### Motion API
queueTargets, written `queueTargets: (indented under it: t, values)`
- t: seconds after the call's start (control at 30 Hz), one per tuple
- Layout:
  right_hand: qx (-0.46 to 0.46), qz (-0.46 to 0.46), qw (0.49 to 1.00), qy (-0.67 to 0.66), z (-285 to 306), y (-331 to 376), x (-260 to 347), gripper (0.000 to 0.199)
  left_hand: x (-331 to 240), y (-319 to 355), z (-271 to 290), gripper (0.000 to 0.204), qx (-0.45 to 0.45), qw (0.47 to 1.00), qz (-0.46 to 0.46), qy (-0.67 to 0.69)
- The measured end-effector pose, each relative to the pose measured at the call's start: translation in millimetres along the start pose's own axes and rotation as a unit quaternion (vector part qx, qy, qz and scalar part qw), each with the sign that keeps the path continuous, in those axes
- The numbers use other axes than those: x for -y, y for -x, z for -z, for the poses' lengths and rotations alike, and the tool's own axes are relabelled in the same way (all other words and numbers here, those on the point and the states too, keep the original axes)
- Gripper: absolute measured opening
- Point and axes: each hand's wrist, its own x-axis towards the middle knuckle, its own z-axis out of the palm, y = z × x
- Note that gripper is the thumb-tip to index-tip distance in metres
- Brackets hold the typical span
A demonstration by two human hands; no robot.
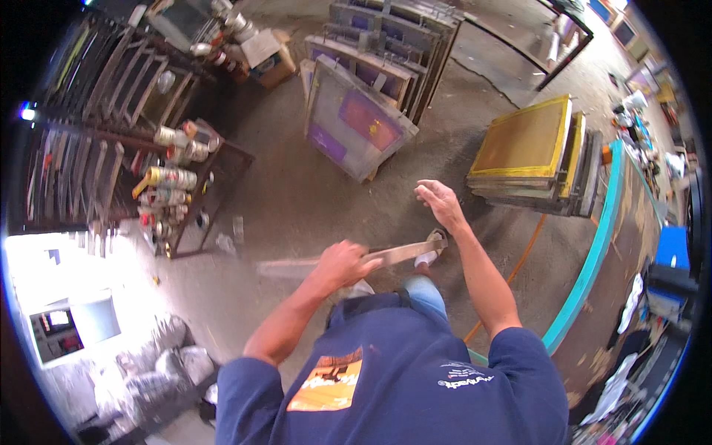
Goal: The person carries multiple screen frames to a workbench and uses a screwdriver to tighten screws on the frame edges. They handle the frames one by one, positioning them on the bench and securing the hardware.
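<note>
My left hand is closed around the upper edge of a long, thin wooden frame, which is held crosswise in front of my body. The frame is seen almost edge-on, so its face is hidden, and its left end is smeared by motion. Above the frame's right end, my right hand is raised apart from it. Its fingers are loosely bent, with nothing visible in them.
Printing screens lean in a stack ahead, and yellow-edged screens stand at the right beside a turquoise-edged table. A rack of frames and a shelf with containers stand left. Plastic-wrapped bundles lie lower left.
</note>
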Motion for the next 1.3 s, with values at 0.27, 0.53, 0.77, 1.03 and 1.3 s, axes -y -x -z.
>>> queueTargets:
  t: [0.27,0.53,0.77,1.03,1.3]
  values:
    - [0.337,-0.119,0.902,0.243,41,-34,20,0.049,-172,-109,-55,0.056,0.065,0.981,-0.184,0.017]
    - [0.337,-0.186,0.846,0.37,77,-48,6,0.077,-279,-147,-82,0.06,0.133,0.916,-0.363,-0.106]
    - [0.173,-0.181,0.849,0.466,150,-27,3,0.074,-328,-160,-96,0.073,0.208,0.855,-0.455,-0.137]
    - [-0.03,-0.175,0.863,0.473,278,7,-9,0.07,-189,-199,107,0.052,0.052,0.932,-0.254,0.252]
    - [-0.275,-0.132,0.884,0.353,312,-64,1,0.075,74,-214,77,0.041,-0.129,0.955,0.149,0.22]
